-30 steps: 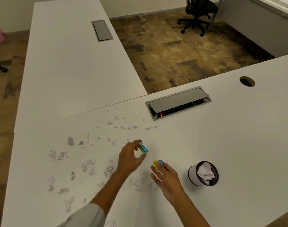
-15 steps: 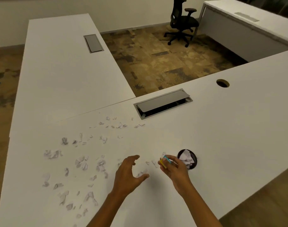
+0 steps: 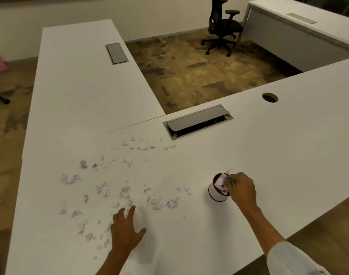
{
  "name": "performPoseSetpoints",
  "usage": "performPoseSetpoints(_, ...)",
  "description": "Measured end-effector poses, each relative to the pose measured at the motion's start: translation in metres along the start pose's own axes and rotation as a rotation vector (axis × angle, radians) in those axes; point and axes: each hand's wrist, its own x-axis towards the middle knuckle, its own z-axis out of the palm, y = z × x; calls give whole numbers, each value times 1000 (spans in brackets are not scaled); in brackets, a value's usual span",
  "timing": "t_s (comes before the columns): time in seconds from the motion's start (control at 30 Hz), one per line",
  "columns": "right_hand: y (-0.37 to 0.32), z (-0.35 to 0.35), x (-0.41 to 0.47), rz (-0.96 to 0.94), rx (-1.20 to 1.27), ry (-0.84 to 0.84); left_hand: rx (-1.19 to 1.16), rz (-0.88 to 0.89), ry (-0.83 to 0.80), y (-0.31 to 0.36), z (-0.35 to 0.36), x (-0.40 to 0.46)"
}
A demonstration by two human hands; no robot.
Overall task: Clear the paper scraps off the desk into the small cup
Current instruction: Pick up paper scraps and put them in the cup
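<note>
Over the cup point(image 3: 217, 192) with the right hand point(image 3: 242, 188), fingers curled round a small blue-and-yellow thing point(image 3: 229, 182), probably to tip scraps in. Flat on the desk point(image 3: 288, 145) with the left hand point(image 3: 126, 233), fingers spread among scraps point(image 3: 102, 190), holding nothing. One cup, two hands, dozens of scraps.

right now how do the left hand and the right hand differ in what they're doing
The left hand lies spread with straight fingers on the desk among the paper scraps; the right hand is curled over the small cup. The left hand holds nothing that shows; the right hand pinches a small blue-green thing at the cup's rim. The left hand is nearer the camera. Both are bare.
</note>
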Motion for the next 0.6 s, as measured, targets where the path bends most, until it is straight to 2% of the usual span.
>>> performPoseSetpoints(0.1,-2,6,0,14,-112,-28,-35,-10,7,-23,-1,-22)
performPoseSetpoints(0.3,0,3,-1,60,-33,-30,-27,23,-54,-57,9,-64)
performPoseSetpoints(0.43,-3,-8,-7,52,-34,52,-16,36,-76,-65,17,-75)
performPoseSetpoints(0.53,-14,-13,-18,-36,27,149,-61,14,-71,-67,21,-80)
performPoseSetpoints(0.6,-28,-3,-28,-151,125,135,-103,11,-50,-68,23,-80)
